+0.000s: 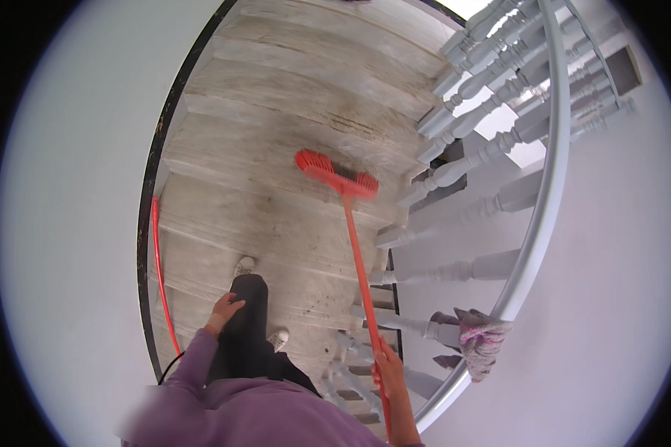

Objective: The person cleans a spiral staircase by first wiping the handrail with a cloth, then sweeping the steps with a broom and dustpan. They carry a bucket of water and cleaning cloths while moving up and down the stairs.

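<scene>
My right hand (389, 370) is closed around the red handle of a push broom (359, 260), low in the picture. The broom's head, with red and dark bristles, lies over a dusty stair tread (291, 125) ahead of me, near the middle of the view. My left hand (225, 310) rests on or just over my raised left knee, fingers apart, holding nothing. Dust and dark specks mark the steps around my shoes.
A white handrail (556, 112) with turned balusters (458, 173) curves along the right. A grey and pink cloth (482, 343) is wrapped around it. A red pole (161, 274) leans along the left wall beside a black skirting (144, 223). Steps continue ahead.
</scene>
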Demonstrator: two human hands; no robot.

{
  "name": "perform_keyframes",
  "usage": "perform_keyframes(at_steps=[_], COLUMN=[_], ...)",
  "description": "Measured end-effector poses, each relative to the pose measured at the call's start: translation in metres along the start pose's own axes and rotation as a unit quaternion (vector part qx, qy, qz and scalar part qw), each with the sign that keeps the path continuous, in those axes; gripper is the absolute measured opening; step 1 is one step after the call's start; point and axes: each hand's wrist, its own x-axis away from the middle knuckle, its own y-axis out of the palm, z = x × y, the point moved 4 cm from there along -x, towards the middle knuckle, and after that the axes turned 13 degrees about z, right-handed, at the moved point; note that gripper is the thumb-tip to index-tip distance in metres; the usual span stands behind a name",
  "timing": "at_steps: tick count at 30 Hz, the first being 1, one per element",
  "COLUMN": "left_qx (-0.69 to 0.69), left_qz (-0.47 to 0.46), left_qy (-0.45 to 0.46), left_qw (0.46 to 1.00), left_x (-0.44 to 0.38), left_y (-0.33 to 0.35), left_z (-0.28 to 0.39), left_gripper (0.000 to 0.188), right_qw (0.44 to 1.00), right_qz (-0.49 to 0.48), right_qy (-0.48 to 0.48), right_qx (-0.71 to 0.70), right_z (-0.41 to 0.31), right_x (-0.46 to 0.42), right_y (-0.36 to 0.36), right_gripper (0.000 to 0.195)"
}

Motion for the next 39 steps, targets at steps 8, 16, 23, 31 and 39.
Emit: perform_keyframes(at_steps=[8,16,23,31,39], left_qx=[-0.033,0.021,-0.022,0.052,0.091], left_qz=[0.009,-0.009,-0.018,-0.029,-0.043], left_qy=[0.002,-0.016,-0.001,-0.038,-0.192], left_qw=[0.999,1.000,1.000,0.998,0.976], left_x=[0.010,-0.003,0.003,0.012,0.037], left_y=[0.002,0.001,0.012,0.004,0.002], left_z=[-0.005,-0.022,0.001,-0.040,-0.035], left_gripper=[0.055,0.054,0.050,0.052,0.043], right_qw=[0.990,0.998,0.991,0.993,0.996], right_qz=[0.098,-0.021,-0.105,0.000,-0.003], right_qy=[-0.093,0.001,0.063,-0.102,-0.009], right_qx=[0.048,-0.060,-0.063,0.054,0.086], right_z=[-0.009,-0.028,-0.023,-0.028,0.112], right_x=[-0.054,-0.133,-0.056,-0.122,-0.036], right_y=[-0.036,0.013,0.019,0.048,0.016], right_gripper=[0.042,0.036,0.050,0.048,0.049])
